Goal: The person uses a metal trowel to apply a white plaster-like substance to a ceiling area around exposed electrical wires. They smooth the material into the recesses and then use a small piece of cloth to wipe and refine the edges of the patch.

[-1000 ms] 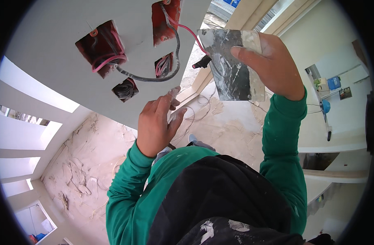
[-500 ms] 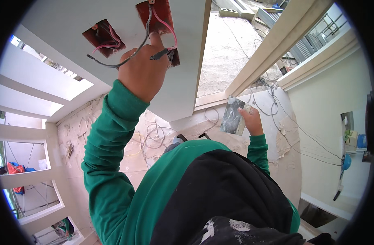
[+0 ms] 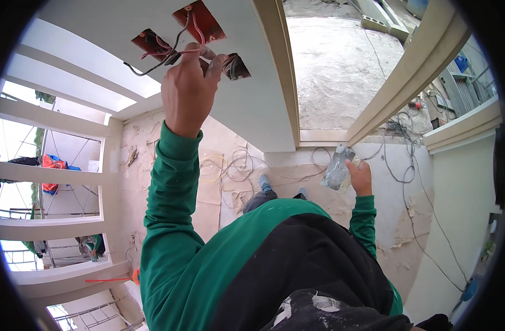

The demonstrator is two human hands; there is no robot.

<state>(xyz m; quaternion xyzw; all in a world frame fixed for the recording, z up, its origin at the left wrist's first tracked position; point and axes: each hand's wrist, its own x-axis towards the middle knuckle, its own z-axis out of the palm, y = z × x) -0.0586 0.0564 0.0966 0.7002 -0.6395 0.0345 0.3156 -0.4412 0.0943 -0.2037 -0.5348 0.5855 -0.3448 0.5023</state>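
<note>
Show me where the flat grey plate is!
In the head view, right of centre: the right hand holds the flat grey plate, just below the pale door frame.

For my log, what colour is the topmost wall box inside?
Red; the topmost wall box shows best in the head view.

Building under construction: open red wall boxes, floor cables, scaffolding.
</note>
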